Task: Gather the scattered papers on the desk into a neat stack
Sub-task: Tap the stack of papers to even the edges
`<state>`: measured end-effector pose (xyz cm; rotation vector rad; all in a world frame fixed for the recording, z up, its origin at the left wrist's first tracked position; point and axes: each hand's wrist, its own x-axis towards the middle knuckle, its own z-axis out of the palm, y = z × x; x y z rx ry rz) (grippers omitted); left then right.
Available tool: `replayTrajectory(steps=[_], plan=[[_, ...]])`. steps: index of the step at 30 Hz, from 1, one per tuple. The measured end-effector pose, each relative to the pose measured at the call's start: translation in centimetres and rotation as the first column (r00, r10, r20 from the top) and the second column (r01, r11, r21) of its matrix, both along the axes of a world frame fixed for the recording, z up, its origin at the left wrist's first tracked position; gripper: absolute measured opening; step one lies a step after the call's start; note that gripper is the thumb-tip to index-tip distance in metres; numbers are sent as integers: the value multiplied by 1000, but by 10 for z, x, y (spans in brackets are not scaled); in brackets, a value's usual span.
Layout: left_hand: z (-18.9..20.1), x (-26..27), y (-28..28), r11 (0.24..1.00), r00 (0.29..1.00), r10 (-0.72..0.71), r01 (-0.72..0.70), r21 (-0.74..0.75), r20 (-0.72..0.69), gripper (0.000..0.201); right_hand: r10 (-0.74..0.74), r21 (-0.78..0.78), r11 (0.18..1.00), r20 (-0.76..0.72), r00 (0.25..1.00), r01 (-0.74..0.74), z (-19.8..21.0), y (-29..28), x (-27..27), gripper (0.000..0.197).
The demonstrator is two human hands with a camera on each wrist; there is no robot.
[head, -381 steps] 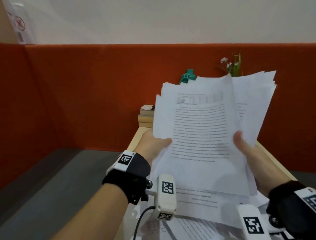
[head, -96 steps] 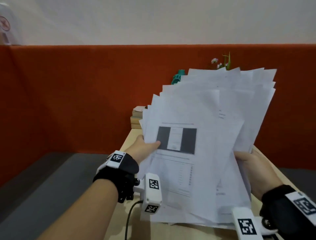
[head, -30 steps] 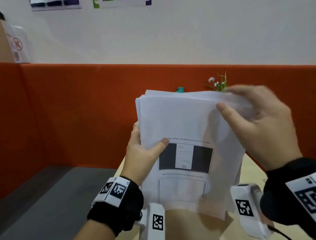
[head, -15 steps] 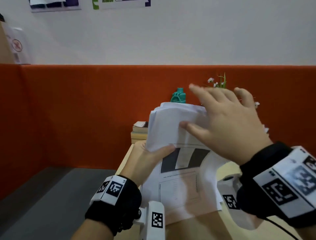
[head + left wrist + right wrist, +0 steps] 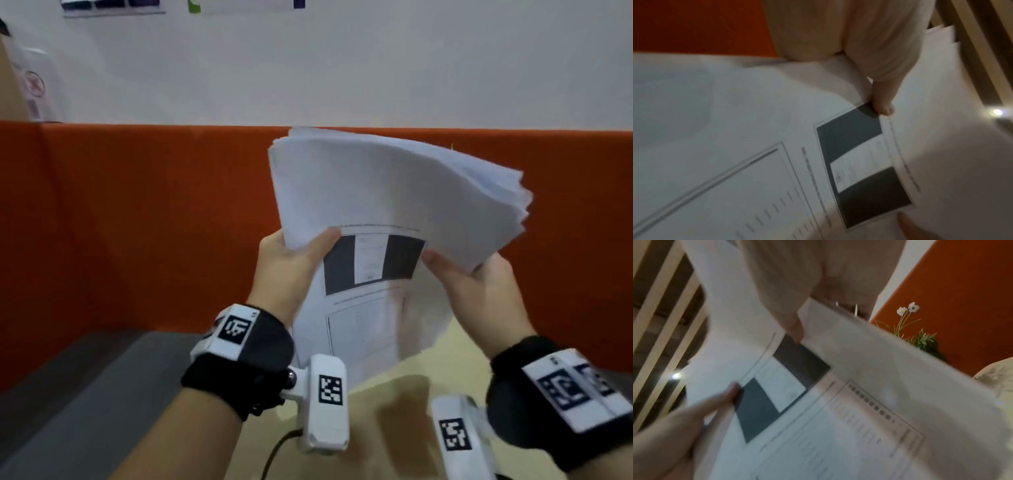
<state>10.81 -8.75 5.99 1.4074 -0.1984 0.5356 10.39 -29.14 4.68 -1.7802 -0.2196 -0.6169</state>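
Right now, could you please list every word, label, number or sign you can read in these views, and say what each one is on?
No text can be read as words.
White paper stack, front sheet: caption lines and table rows, too blurred.
Black-and-white square code tags on the wrist cameras: patterns only, no letters.
Red crossed-circle sign on the wall at far left: symbol only, small print unreadable.
Wall posters at top: cut off, illegible.

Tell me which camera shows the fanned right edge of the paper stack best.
The head view: the white paper stack shows whole, sheet edges stepped on its right side. The left wrist view shows only a blurred printed page with a few sheet corners; the right wrist view shows the page and one blurred long edge.
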Motion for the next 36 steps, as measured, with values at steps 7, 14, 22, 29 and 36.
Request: replayTrajectory(steps=[7,14,22,29,36], plan=[[-29,-3,-15,950,959,260,-275,150,115,55,-15,244,970,116,993,-13,-33,18,-7,41],[-11,3,-12,891,876,451,-453,-30,172,42,-37,279,960,219,975,-26,-12,21,-1,23],[-6,0,-1,888,883,392,-437,143,259,61,22,289,953,239,971,-93,-3,23,0,18],[22,-5,31,620,808,312,-571,538,499,50,93,274,950,207,974,-149,-12,17,-2,18],[28,-14,42,564,858,254,-507,652,447,57,128,265,947,201,971,-180,-10,19,1,22]])
